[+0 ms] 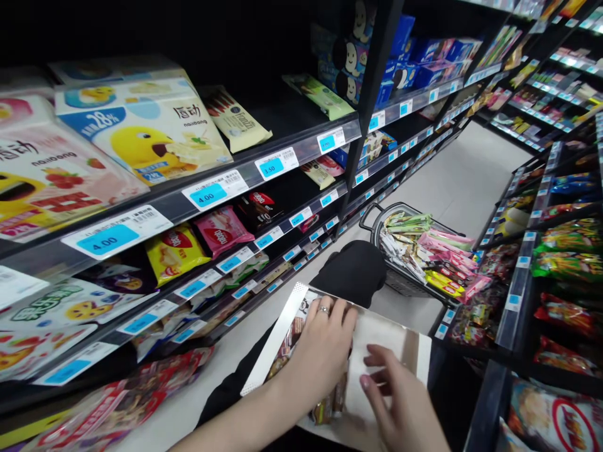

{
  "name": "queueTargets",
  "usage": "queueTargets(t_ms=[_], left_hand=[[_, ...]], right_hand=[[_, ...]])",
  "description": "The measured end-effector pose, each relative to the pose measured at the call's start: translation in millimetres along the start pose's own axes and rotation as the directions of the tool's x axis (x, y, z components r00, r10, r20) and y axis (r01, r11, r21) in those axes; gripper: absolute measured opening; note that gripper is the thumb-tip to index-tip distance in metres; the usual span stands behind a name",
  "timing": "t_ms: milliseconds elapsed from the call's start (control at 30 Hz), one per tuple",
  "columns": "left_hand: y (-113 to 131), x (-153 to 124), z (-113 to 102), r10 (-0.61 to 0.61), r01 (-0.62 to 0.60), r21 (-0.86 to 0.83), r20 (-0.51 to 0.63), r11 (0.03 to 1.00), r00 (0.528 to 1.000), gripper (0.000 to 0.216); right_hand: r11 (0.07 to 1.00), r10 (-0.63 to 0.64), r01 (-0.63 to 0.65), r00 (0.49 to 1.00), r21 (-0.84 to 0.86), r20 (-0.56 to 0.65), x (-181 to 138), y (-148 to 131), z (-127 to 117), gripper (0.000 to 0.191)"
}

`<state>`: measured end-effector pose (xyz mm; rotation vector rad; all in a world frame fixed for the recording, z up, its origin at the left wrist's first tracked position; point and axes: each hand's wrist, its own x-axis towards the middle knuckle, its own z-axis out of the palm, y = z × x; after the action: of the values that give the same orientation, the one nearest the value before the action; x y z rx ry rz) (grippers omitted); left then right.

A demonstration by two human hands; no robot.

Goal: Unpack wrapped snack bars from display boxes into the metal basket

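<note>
A white cardboard box (409, 348) rests on my lap, partly filled with small brown snack packets (289, 342). My left hand (323, 348), a ring on one finger, reaches into the box with fingers curled over the packets; what it grips is hidden. My right hand (398, 402) rests on the box's pale inside, fingers bent and loosely apart, holding nothing that I can see. My black-clothed knee (353, 270) shows beyond the box.
Dark shelves (264, 172) of snacks with blue price tags run along the left. A black wire basket (400, 279) full of wrapped bars stands on the pale floor ahead. More stocked shelves (518, 289) line the right of the narrow aisle.
</note>
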<state>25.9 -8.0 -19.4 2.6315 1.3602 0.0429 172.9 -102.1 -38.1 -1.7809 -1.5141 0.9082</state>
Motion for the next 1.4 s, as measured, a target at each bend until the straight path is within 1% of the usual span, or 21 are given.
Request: queueTargets(t_ms=[33,133,200,300,433,500,567,600,633,667,700,733,767,833,900,967,1033,1100,1167,1267,1400], left_hand=[[-0.9,-0.8,-0.8,0.01,-0.01,-0.023,-0.003,1.0,1.0,0.023],[-2.7,-3.0,-2.2,0.066,-0.066,-0.093,-0.008,0.993,0.998,0.026],[-2.7,-3.7,-1.9,0.097,-0.098,-0.115,-0.012,0.989,0.995,0.026],[-2.1,-3.1,-0.4,0.075,-0.077,-0.11,-0.017,0.991,0.997,0.022],[-2.2,-1.9,2.9,0.002,-0.005,-0.107,-0.029,0.994,1.0,0.018],[-3.0,-2.6,4.1,0.026,-0.037,-0.139,-0.075,0.99,0.997,0.02],[-4.5,-4.3,3.0,0.042,-0.069,-0.214,-0.132,0.974,0.99,0.022],[-5.4,-5.5,1.3,0.039,-0.079,-0.27,-0.149,0.96,0.988,0.023],[-6.4,-7.0,-1.3,0.036,-0.088,-0.339,-0.157,0.937,0.987,0.024],[-7.4,-8.6,-4.6,0.037,-0.101,-0.421,-0.157,0.902,0.987,0.026],[-8.3,-10.3,-8.4,0.049,-0.121,-0.513,-0.153,0.85,0.987,0.03],[-9.0,-12.1,-12.4,0.073,-0.15,-0.609,-0.149,0.779,0.986,0.035],[-9.5,-14.0,-16.1,0.097,-0.172,-0.702,-0.147,0.691,0.984,0.041],[-10.2,-17.4,-21.5,0.14,-0.199,-0.84,-0.148,0.505,0.979,0.055],[-10.9,-19.6,-23.2,0.139,-0.212,-0.899,-0.171,0.384,0.975,0.058],[-12.1,-20.1,-21.4,0.091,-0.215,-0.922,-0.196,0.321,0.976,0.044],[-14.0,-19.2,-18.1,0.032,-0.2,-0.946,-0.198,0.254,0.98,0.03],[-16.2,-17.8,-15.3,0.004,-0.185,-0.966,-0.187,0.181,0.982,0.03],[-17.8,-16.6,-14.0,-0.002,-0.193,-0.972,-0.195,0.138,0.981,0.033],[-18.2,-16.2,-14.9,-0.001,-0.245,-0.955,-0.249,0.166,0.968,0.035],[-16.0,-15.6,-17.6,0.03,-0.35,-0.904,-0.354,0.247,0.935,0.034]], right_hand=[[0.998,0.029,-0.026,0.999,-0.053,0.046,-0.1,-3.2,14.9,0.029],[0.958,0.154,-0.135,0.986,-0.251,0.056,13.0,-13.7,41.2,0.041],[0.918,0.243,-0.204,0.967,-0.34,0.075,24.7,-25.1,44.7,0.046],[0.901,0.283,-0.224,0.952,-0.372,0.114,38.1,-41.9,43.8,0.041],[0.831,0.328,-0.309,0.944,-0.463,-0.041,46.6,-45.8,47.9,0.034],[0.81,0.332,-0.324,0.94,-0.489,-0.073,44.9,-38.7,44.7,0.027],[0.879,0.302,-0.28,0.953,-0.387,-0.005,37.1,-28.2,31.8,0.019],[0.931,0.27,-0.249,0.962,-0.266,0.046,31.2,-22.8,21.7,0.017],[0.971,0.234,-0.227,0.967,-0.078,0.103,24.6,-18.3,10.2,0.019],[0.964,0.195,-0.217,0.97,0.154,0.143,18.1,-15.3,-1.9,0.026],[0.902,0.182,-0.222,0.973,0.37,0.138,12.3,-14.3,-13.3,0.035],[0.809,0.19,-0.223,0.975,0.543,0.118,7.8,-15.4,-23.0,0.042],[0.717,0.196,-0.193,0.978,0.67,0.072,5.1,-18.5,-30.2,0.044],[0.598,0.215,-0.091,0.975,0.796,-0.05,5.0,-28.3,-36.4,0.04],[0.546,0.229,0.0,0.962,0.838,-0.15,9.7,-37.4,-34.6,0.037],[0.524,0.247,0.035,0.95,0.851,-0.191,14.5,-40.5,-31.4,0.037],[0.539,0.257,0.041,0.943,0.842,-0.21,15.8,-36.2,-32.8,0.04],[0.584,0.28,0.022,0.933,0.812,-0.227,13.3,-27.5,-40.0,0.043],[0.612,0.299,-0.016,0.93,0.791,-0.213,8.7,-19.2,-50.2,0.048],[0.648,0.294,-0.039,0.934,0.76,-0.203,2.6,-13.1,-62.0,0.048],[0.715,0.298,-0.002,0.906,0.699,-0.302,-0.4,-12.6,-65.1,0.048]])
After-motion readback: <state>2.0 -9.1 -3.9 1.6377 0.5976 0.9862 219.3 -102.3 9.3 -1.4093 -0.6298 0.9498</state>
